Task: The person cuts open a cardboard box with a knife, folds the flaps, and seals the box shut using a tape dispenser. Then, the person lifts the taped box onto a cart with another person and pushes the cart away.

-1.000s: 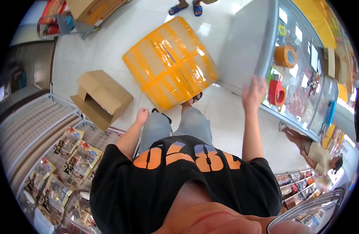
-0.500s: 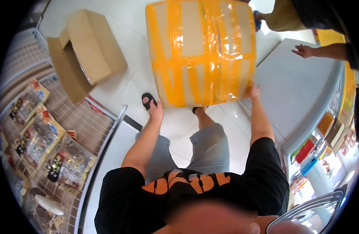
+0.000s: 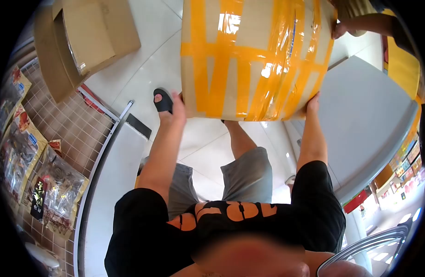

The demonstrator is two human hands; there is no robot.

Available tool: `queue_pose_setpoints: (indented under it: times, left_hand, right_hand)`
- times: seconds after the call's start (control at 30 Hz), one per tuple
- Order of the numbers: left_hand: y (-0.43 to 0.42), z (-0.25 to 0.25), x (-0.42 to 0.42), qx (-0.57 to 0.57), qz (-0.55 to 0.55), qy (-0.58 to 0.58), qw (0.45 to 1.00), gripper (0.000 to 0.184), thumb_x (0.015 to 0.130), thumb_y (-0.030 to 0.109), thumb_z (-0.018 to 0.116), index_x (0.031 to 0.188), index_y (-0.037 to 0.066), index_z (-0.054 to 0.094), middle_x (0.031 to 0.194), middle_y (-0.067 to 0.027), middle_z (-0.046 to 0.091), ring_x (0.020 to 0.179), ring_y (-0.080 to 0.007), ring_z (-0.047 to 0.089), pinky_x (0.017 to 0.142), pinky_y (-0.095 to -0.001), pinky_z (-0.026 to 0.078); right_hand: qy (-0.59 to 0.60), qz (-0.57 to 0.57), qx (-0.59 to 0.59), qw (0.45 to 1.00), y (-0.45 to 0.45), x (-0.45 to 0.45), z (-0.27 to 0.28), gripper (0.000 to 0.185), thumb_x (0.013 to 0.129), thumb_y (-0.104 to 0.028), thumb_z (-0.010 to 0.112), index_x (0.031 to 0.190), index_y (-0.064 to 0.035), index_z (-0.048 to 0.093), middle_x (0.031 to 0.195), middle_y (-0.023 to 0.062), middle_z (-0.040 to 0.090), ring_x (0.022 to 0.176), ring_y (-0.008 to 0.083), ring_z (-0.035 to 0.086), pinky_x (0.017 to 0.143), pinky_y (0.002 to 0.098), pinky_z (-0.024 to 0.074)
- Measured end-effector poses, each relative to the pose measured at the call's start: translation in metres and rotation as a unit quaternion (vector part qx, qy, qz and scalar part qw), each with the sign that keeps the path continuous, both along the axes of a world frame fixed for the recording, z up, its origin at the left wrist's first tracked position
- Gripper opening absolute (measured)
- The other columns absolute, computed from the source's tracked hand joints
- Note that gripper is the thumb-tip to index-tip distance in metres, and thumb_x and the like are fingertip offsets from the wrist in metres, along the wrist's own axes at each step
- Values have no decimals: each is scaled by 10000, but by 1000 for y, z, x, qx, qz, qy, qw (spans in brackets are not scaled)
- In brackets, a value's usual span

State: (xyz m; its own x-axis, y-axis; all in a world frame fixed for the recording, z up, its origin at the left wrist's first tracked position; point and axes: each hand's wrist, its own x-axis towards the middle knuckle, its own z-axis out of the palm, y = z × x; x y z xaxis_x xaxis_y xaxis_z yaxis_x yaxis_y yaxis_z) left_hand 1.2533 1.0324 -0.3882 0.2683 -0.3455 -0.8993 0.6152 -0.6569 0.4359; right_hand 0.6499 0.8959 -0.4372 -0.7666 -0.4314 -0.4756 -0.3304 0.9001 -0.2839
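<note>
A big cardboard box [image 3: 256, 69], strapped with many bands of shiny orange-yellow tape, is in front of me at the top of the view. My left hand [image 3: 178, 108] is at its lower left edge, slightly blurred, with the fingers partly hidden behind the box. At the lower right corner, my right hand [image 3: 312, 104] grips the same box, its fingers tucked under the side. Another person's hand [image 3: 340, 30] touches the upper right side of the box. The box's underside is hidden.
An open brown carton [image 3: 99, 39] stands at the upper left. Bagged goods [image 3: 60, 184] lie on a wire rack [image 3: 78, 124] to my left. A grey counter [image 3: 367, 124] is close on the right. White floor tiles [image 3: 198, 143] show around my feet.
The taped box looks larger and has shifted right, with both my hands at it. The other person's hand has come onto the box. The open carton and rack have shifted left in view.
</note>
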Motion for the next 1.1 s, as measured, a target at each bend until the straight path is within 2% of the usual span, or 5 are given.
queue_pose_setpoints:
  times: [0.23,0.37,0.8,0.87,1.1]
  left_hand:
    - [95,-270,54,75,-235,78,966,540,1069,496,382,1356,97,608,1317,-77,667,1220,-225,602,963,-411,463]
    - [81,-348,24,71,-167,119,976,548,1068,488,371,1342,77,610,1303,-96,669,1206,-234,607,963,-413,466]
    - [66,-367,-15,55,-46,145,987,579,1067,461,334,1294,12,618,1260,-157,677,1161,-266,626,961,-422,473]
    - [54,-363,-9,54,-49,140,987,584,1066,457,328,1287,2,620,1253,-167,679,1154,-270,629,961,-423,475]
    - [13,-311,4,49,-58,113,991,605,1065,443,308,1262,-34,624,1229,-200,683,1129,-287,639,960,-427,479]
  right_hand:
    - [-56,-20,-161,985,-9,65,24,706,1072,-561,349,1337,42,604,1292,165,670,1160,300,634,1020,403,475]
    - [34,-28,-167,985,-1,74,31,646,1076,-513,374,1293,44,620,1247,156,685,1118,287,646,975,402,491]
    - [-102,-37,-280,954,7,45,12,643,1070,-522,393,1291,37,619,1274,150,668,1139,298,633,986,404,492]
    - [15,-26,-179,983,7,48,17,687,1064,-559,384,1332,33,607,1314,159,658,1175,300,628,999,402,491]
    - [-103,8,-31,994,1,-25,21,868,1031,-700,250,1449,3,540,1414,180,605,1302,302,565,1090,404,423]
